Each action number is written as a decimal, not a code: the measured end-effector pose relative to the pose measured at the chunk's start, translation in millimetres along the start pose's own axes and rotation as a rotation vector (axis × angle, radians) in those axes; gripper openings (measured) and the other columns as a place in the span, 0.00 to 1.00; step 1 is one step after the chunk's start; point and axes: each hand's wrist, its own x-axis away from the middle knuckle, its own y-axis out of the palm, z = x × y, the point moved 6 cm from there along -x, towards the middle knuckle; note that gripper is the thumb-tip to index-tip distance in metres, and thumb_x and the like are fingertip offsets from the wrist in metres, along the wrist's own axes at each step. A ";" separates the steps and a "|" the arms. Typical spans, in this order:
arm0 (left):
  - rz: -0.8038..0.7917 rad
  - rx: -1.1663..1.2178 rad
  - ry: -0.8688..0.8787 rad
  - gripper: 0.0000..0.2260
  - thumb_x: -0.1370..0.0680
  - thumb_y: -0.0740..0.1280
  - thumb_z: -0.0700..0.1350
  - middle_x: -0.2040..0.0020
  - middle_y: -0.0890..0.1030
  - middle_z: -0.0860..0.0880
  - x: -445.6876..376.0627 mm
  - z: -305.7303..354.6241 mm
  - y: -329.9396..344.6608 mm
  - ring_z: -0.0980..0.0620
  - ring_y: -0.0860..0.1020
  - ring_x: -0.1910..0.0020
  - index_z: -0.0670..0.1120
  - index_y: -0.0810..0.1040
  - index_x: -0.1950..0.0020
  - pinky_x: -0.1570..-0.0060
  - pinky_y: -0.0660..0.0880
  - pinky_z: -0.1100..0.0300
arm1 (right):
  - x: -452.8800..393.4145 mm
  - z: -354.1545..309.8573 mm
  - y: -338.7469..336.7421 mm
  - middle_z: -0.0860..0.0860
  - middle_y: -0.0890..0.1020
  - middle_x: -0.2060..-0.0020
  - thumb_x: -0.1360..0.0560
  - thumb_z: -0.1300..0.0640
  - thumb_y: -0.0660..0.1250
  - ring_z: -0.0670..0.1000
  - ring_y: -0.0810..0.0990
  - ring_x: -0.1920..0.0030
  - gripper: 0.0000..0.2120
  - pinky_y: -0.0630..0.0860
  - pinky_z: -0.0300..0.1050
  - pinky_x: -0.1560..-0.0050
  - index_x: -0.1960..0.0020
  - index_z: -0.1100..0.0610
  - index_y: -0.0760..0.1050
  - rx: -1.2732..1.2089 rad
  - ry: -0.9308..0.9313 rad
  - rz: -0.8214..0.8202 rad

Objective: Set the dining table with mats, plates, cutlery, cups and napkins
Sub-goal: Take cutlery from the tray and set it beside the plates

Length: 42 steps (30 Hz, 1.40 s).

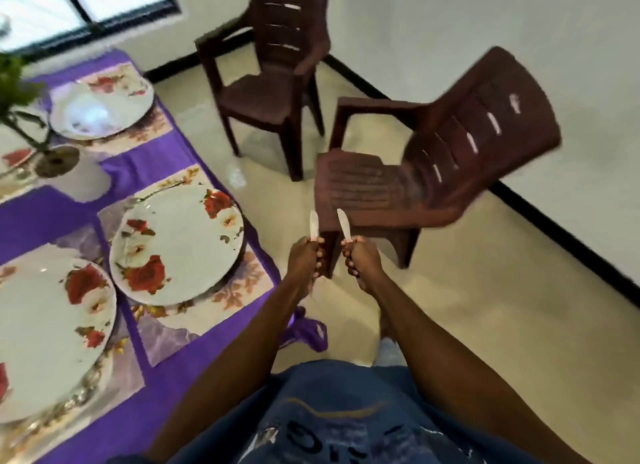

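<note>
The table (166, 172), under a purple cloth, fills the view from nine to seven o'clock. On it lie floral mats, each bearing a rose-patterned plate: one plate (176, 245) near the centre-left, a second (52, 339) at eight o'clock, a third (100, 108) at ten o'clock. A potted plant (69, 172) stands between them. No cutlery, cups or napkins show on the table.

Two brown chairs stand off the table, one (273, 72) at twelve o'clock, the other (443, 172) at two o'clock.

Just below centre the person holds both arms out over the floor, clear of the table edge. The left hand (304, 259) is curled round the handle of a knife (314, 225), its pale blade pointing up. The right hand (360, 259) grips a second knife (344, 224) the same way. The hands are near each other but apart.

Mats and plates seem done, so the cutlery step appears to be in hand. The next move likely calls for turning toward nine o'clock and laying each knife flat on a mat beside a plate, blade clear of the rim.
</note>
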 end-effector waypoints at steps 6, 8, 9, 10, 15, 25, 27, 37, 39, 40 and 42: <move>0.329 0.250 -0.015 0.10 0.19 0.55 0.39 0.72 0.65 0.51 -20.6 30.6 31.2 0.58 0.62 0.81 0.46 0.75 0.54 0.81 0.57 0.68 | -71.3 -65.4 -20.0 0.50 0.70 0.71 0.23 0.63 0.57 0.47 0.65 0.74 0.09 0.60 0.34 0.83 0.57 0.56 0.74 0.232 -0.005 -0.233; 0.388 0.289 -0.006 0.10 0.19 0.55 0.40 0.71 0.66 0.52 -23.1 39.7 42.8 0.57 0.63 0.79 0.46 0.76 0.51 0.80 0.58 0.67 | -87.3 -84.5 -19.8 0.50 0.69 0.71 0.23 0.63 0.57 0.46 0.64 0.76 0.09 0.59 0.35 0.81 0.58 0.56 0.73 0.295 -0.034 -0.306; 0.408 0.299 -0.005 0.10 0.19 0.56 0.41 0.71 0.66 0.52 -23.0 42.6 45.0 0.57 0.63 0.77 0.45 0.77 0.49 0.80 0.59 0.66 | -92.0 -90.9 -17.4 0.50 0.69 0.72 0.23 0.63 0.57 0.46 0.64 0.76 0.09 0.58 0.36 0.80 0.58 0.56 0.73 0.321 -0.043 -0.329; 0.443 0.327 -0.004 0.10 0.19 0.56 0.41 0.70 0.67 0.51 -22.8 45.1 46.2 0.57 0.63 0.76 0.45 0.77 0.48 0.79 0.59 0.65 | -97.6 -97.5 -12.4 0.50 0.69 0.72 0.22 0.63 0.57 0.46 0.64 0.75 0.09 0.58 0.36 0.79 0.58 0.56 0.73 0.356 -0.045 -0.366; 0.582 0.439 0.042 0.09 0.19 0.57 0.41 0.68 0.69 0.50 -21.8 52.5 30.5 0.56 0.65 0.74 0.42 0.76 0.45 0.78 0.61 0.62 | -111.7 -106.5 21.7 0.50 0.71 0.71 0.21 0.63 0.56 0.46 0.65 0.75 0.08 0.59 0.36 0.78 0.53 0.58 0.74 0.385 -0.009 -0.510; 0.872 0.678 0.049 0.09 0.20 0.56 0.40 0.72 0.67 0.51 -42.0 54.5 -38.7 0.57 0.63 0.79 0.44 0.76 0.52 0.81 0.58 0.65 | -129.5 -115.3 125.1 0.51 0.72 0.71 0.22 0.63 0.59 0.46 0.65 0.76 0.07 0.59 0.37 0.78 0.55 0.57 0.75 0.514 -0.063 -0.721; 0.913 0.714 0.047 0.08 0.20 0.57 0.41 0.71 0.68 0.50 -53.9 62.9 -65.6 0.56 0.64 0.78 0.44 0.76 0.51 0.81 0.59 0.65 | -133.3 -121.3 157.2 0.51 0.72 0.71 0.22 0.62 0.59 0.47 0.66 0.76 0.08 0.60 0.38 0.77 0.54 0.56 0.77 0.538 -0.083 -0.757; 1.083 0.809 0.063 0.09 0.20 0.57 0.40 0.70 0.68 0.49 -67.7 92.9 -184.3 0.55 0.63 0.77 0.42 0.77 0.48 0.78 0.58 0.65 | -138.0 -142.6 329.5 0.54 0.76 0.68 0.21 0.62 0.58 0.48 0.71 0.74 0.08 0.64 0.42 0.75 0.52 0.61 0.75 0.738 -0.194 -0.897; 1.105 0.834 0.046 0.09 0.20 0.58 0.40 0.69 0.69 0.49 -66.8 91.7 -192.1 0.55 0.63 0.77 0.43 0.77 0.48 0.78 0.59 0.65 | -136.0 -142.3 349.9 0.54 0.78 0.67 0.23 0.63 0.60 0.49 0.74 0.71 0.07 0.67 0.42 0.73 0.52 0.60 0.77 0.766 -0.240 -0.902; 1.111 0.849 0.045 0.09 0.20 0.58 0.40 0.69 0.69 0.49 -66.8 91.4 -196.1 0.55 0.64 0.77 0.43 0.77 0.47 0.77 0.59 0.65 | -134.8 -141.9 361.0 0.53 0.79 0.65 0.23 0.63 0.62 0.50 0.76 0.68 0.07 0.68 0.42 0.71 0.51 0.60 0.78 0.781 -0.265 -0.913; 1.129 0.867 0.051 0.10 0.19 0.57 0.41 0.69 0.69 0.49 -66.6 91.9 -203.2 0.55 0.63 0.76 0.43 0.77 0.47 0.77 0.59 0.65 | -133.5 -140.1 379.9 0.54 0.81 0.61 0.24 0.63 0.64 0.52 0.78 0.63 0.06 0.70 0.41 0.68 0.51 0.61 0.79 0.820 -0.300 -0.938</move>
